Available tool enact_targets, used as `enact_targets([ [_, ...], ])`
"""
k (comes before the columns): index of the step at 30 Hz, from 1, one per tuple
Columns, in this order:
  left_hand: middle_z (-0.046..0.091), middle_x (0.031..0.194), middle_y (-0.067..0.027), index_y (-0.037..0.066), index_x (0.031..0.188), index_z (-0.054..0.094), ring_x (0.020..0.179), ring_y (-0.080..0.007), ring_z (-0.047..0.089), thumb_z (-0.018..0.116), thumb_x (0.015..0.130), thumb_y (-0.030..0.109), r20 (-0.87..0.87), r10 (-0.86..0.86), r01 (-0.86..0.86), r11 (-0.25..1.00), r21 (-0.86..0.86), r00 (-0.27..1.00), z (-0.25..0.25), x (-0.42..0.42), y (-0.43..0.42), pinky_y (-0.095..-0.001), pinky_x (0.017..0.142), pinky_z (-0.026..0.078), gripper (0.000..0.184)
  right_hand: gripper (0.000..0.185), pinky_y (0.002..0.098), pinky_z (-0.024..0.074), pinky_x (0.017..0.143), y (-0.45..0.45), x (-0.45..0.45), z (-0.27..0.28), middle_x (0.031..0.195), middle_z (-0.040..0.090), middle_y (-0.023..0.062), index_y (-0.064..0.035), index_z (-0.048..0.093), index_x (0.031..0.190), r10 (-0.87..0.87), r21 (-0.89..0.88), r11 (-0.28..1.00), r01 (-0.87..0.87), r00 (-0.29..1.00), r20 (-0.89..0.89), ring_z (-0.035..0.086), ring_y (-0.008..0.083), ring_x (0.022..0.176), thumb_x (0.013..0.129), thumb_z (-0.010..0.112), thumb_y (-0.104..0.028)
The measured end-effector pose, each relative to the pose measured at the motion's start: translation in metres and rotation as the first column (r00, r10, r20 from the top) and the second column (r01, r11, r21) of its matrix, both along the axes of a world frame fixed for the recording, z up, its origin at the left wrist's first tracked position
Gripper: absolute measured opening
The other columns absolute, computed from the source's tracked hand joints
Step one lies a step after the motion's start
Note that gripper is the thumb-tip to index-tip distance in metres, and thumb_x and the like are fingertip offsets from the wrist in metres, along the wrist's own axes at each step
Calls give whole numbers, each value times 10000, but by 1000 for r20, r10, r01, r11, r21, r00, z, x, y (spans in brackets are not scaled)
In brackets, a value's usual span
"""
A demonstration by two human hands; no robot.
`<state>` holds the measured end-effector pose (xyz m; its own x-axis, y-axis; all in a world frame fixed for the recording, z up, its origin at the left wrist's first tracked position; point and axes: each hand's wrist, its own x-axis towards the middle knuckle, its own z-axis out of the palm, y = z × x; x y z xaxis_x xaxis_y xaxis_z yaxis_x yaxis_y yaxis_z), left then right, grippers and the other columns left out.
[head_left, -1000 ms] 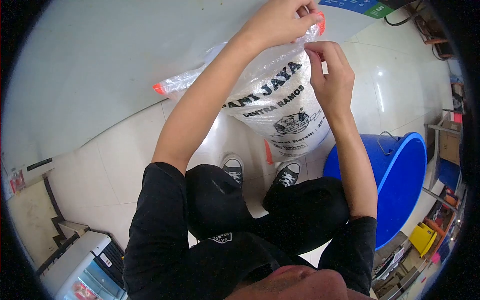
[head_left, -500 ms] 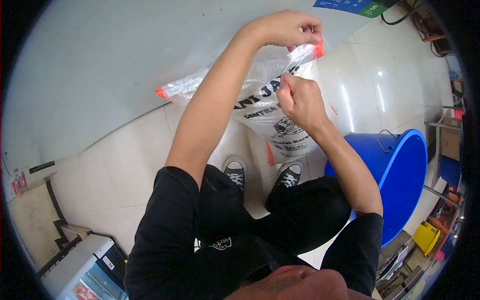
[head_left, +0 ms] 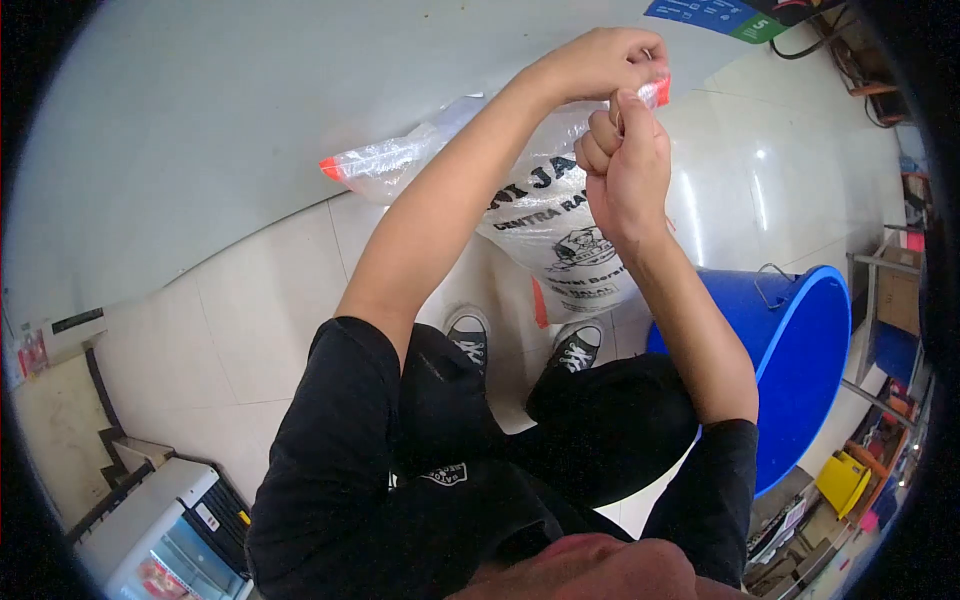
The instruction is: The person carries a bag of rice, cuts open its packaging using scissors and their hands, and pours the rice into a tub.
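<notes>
A translucent white rice sack (head_left: 560, 235) with black print and orange-red corners stands upright on the floor in front of my shoes. My left hand (head_left: 608, 66) is closed in a pinch at the sack's upper right corner, its fingertips partly hidden. Just below it, my right hand (head_left: 632, 165) makes a fist with the thumb up, in front of the sack's top edge. A thin pale thread (head_left: 619, 122) shows at the thumb and curled fingers of that hand. The sack's top edge is partly hidden behind my left forearm.
A large blue bin (head_left: 800, 370) with a wire handle lies or leans to my right. A grey panel (head_left: 250, 130) rises behind the sack. Shelving with a yellow container (head_left: 843, 483) is at the far right, and a white-and-blue cabinet (head_left: 165, 540) at the lower left.
My right hand has moved up and slightly right, closer to my left hand, and turned thumb up. My left hand and the sack's corner have shifted slightly right.
</notes>
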<state>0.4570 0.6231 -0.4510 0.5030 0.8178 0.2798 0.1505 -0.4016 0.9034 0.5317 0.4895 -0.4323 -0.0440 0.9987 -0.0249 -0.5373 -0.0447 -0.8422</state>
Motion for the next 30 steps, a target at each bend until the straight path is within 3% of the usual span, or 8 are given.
enact_targets([
  [4, 719, 903, -112, 18, 1019, 637, 807, -199, 668, 564, 976, 199, 123, 53, -23, 972, -234, 991, 23, -12, -10, -335, 740, 525, 200, 311, 265, 208, 461, -9, -13, 17, 580, 283, -66, -144, 377, 721, 7, -99, 995, -8, 1000, -11, 213, 61, 479, 1023, 438, -188],
  [8, 717, 899, -115, 20, 1042, 622, 803, -179, 669, 546, 997, 186, 223, 12, 22, 989, -148, 975, 9, -15, 6, -326, 741, 527, 188, 242, 240, 247, 477, -5, 12, 11, 614, 387, -44, -98, 496, 806, -141, 96, 986, 133, 986, 90, 303, 35, 521, 1029, 456, -184],
  [12, 735, 897, -118, 39, 1020, 662, 750, -209, 680, 607, 943, 261, 102, -6, 18, 993, -117, 995, 16, -15, 2, -356, 721, 540, 242, 228, 356, 457, 589, 18, 54, -20, 682, 566, 38, -17, 582, 931, -422, 363, 905, 219, 562, 711, 526, 177, 589, 1020, 521, -218],
  [13, 743, 895, -121, 50, 1013, 675, 728, -223, 684, 633, 916, 297, 25, -5, 7, 993, -118, 1000, 17, -14, -1, -370, 713, 545, 270, 239, 399, 496, 631, 21, 54, -20, 697, 630, 80, -5, 587, 939, -470, 424, 883, 203, 417, 778, 593, 238, 606, 1013, 544, -228],
  [17, 732, 840, -112, 55, 988, 669, 626, -204, 674, 622, 897, 237, -25, 45, -45, 999, 14, 999, 12, -3, -7, -351, 636, 542, 208, 283, 444, 479, 632, 4, 40, 19, 670, 648, 206, 11, 612, 928, -60, 59, 998, 10, 143, 988, 636, 366, 609, 997, 567, -260],
  [20, 721, 823, -125, 66, 977, 665, 668, -228, 691, 608, 885, 207, -49, 144, -138, 984, 108, 988, 10, -2, -9, -365, 647, 541, 178, 333, 442, 465, 612, 7, 48, 15, 675, 632, 230, 17, 625, 856, -175, 177, 983, -44, 33, 984, 624, 346, 593, 1006, 547, -270],
  [23, 713, 853, -149, 62, 991, 648, 754, -290, 698, 585, 914, 198, -145, 167, -159, 985, 62, 975, 13, 0, -22, -406, 694, 534, 168, 399, 418, 438, 564, 6, 53, -4, 620, 595, 173, 29, 595, 774, -236, 240, 970, -21, 119, 964, 571, 277, 526, 1020, 529, -278],
  [30, 679, 874, -194, 60, 1023, 628, 828, -376, 670, 572, 897, 163, -185, 205, -158, 958, 241, 961, -6, 21, -32, -485, 733, 509, 172, 382, 298, 321, 478, -30, 60, -7, 624, 453, -41, -42, 553, 752, 87, -313, 937, 153, 767, 636, 386, 86, 507, 1046, 512, -283],
])
